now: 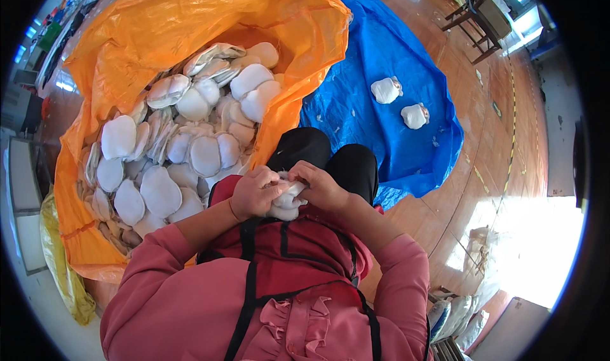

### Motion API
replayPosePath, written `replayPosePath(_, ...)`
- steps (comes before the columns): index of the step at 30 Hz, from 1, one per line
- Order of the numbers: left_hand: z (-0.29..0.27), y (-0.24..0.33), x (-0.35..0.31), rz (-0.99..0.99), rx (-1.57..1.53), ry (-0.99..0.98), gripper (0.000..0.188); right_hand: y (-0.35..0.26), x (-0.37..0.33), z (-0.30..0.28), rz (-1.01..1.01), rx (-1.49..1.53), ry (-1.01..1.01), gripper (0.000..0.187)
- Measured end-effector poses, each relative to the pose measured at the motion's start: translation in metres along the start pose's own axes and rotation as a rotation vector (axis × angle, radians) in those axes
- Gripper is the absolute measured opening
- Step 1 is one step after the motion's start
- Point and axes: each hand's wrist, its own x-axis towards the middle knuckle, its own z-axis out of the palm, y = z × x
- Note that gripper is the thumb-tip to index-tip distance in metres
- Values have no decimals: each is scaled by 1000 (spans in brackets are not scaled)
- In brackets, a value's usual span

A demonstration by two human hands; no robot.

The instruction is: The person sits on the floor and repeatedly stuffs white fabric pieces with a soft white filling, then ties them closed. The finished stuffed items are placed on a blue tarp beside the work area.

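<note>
Over my lap, a soft white padded piece [287, 202] is bunched between my two hands; its exact kind I cannot make out. My left hand [254, 193] grips it from the left, thumb across the top. Fingers of my right hand [316, 186] pinch its upper right side. To the left, a big orange woven sack [311, 43] gapes wide, full of flat, rounded white fabric pads [160, 191] piled on one another. On the blue sheet [356, 62] to the right lie two white bundles [386, 90], apart from each other and from my hands.
A wooden chair [481, 27] stands on the tiled floor at the far right. Stuffed bags [459, 320] lean at the lower right, near a bright sunlit patch. A yellow sack [63, 266] slumps beside the orange one on the left. Scraps of white fluff dot the blue sheet.
</note>
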Motion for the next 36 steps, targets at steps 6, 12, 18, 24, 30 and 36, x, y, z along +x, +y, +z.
replayPosePath(6,-4,2,2,45,38,-45,20,4,7,7,46,-42,55,31)
replayPosePath(12,-9,8,4,36,29,-69,23,12,1,27,-47,-179,298,22)
replayPosePath(18,-15,21,10,66,33,-41,27,10,-5,45,-23,-206,458,19)
replayPosePath(24,-22,36,18,-184,52,-239,24,11,-4,54,-60,-266,540,18)
replayPosePath(30,-31,40,39,-370,26,-444,29,6,-7,57,-45,-329,561,17)
replayPosePath(36,-27,38,35,-365,38,-406,24,-2,-15,42,-8,-250,429,21)
